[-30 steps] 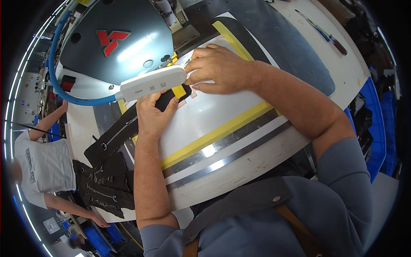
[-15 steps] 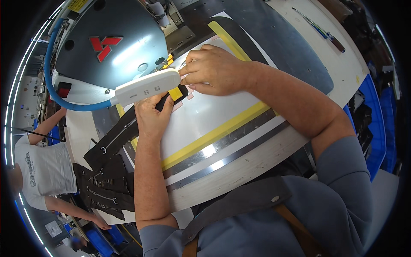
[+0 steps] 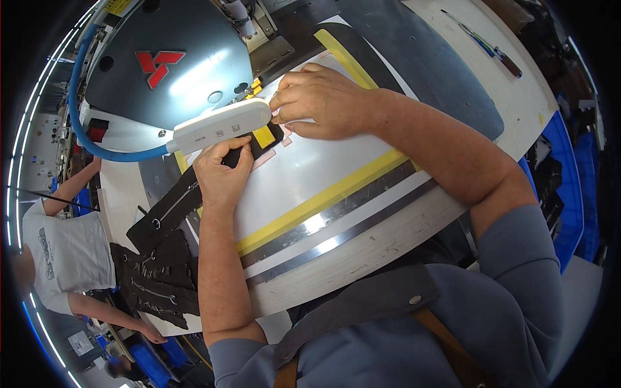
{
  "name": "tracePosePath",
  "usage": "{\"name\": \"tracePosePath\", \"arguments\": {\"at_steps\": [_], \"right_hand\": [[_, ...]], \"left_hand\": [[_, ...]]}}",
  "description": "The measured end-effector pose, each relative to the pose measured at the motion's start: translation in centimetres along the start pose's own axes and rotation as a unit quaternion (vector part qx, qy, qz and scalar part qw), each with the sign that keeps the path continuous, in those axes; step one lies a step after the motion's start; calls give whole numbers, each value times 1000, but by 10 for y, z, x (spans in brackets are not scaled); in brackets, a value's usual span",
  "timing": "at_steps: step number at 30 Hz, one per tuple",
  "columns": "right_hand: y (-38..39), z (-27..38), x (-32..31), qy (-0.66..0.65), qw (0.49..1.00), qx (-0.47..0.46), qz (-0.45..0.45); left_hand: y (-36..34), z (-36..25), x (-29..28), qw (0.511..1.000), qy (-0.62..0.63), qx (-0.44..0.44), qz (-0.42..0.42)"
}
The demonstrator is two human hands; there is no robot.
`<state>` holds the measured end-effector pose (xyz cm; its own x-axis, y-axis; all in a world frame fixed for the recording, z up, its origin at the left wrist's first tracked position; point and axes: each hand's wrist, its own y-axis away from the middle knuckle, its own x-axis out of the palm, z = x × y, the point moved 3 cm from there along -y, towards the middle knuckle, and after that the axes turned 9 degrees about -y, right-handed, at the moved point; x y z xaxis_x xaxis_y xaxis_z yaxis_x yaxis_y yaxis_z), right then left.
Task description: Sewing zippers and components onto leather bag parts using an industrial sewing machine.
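A dark fabric strip with a zipper lies across the sewing table, a small yellow patch showing at its far end. My left hand pinches the strip's edge between thumb and fingers, just left of the patch. Right of the lamp, my right hand rests on the white sheet, its fingers curled and drawn together at the strip's far end. A white lamp on a blue hose hides those fingertips in part, so what they hold cannot be made out.
The sewing machine head stands close beyond both hands. Yellow tape borders the sheet. More dark zippered pieces hang at the table's left edge, near a co-worker. Tweezers and a screwdriver lie far right, above blue bins.
My left hand has shifted a little left along the strip, its thumb leaving the yellow patch, which shows more fully. My right hand has barely moved.
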<state>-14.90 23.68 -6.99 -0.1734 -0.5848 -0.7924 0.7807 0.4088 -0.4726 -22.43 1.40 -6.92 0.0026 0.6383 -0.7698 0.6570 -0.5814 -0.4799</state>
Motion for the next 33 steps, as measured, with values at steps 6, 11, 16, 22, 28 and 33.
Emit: {"name": "tracePosePath", "arguments": {"at_steps": [6, 11, 16, 22, 28, 33], "right_hand": [[1, -1, 2, 6, 1000, 4, -3], [2, -3, 3, 6, 1000, 2, -8], [2, -3, 0, 1, 999, -21, -31], [2, -6, -4, -7, 998, -4, -66], [3, -8, -1, 5, 996, -7, -85], [2, 5, -9, 14, 997, -1, -73]], "left_hand": [[1, 0, -2, 999, -7, -32, 37], [-1, -5, -2, 999, -5, -15, 31], [-2, -6, -7, 996, 7, -43, 78], [32, 18, -82, 952, -240, -21, 190], [71, 98, -150, 877, -376, -175, 243], [60, 106, -163, 891, -433, -104, 87]]}}
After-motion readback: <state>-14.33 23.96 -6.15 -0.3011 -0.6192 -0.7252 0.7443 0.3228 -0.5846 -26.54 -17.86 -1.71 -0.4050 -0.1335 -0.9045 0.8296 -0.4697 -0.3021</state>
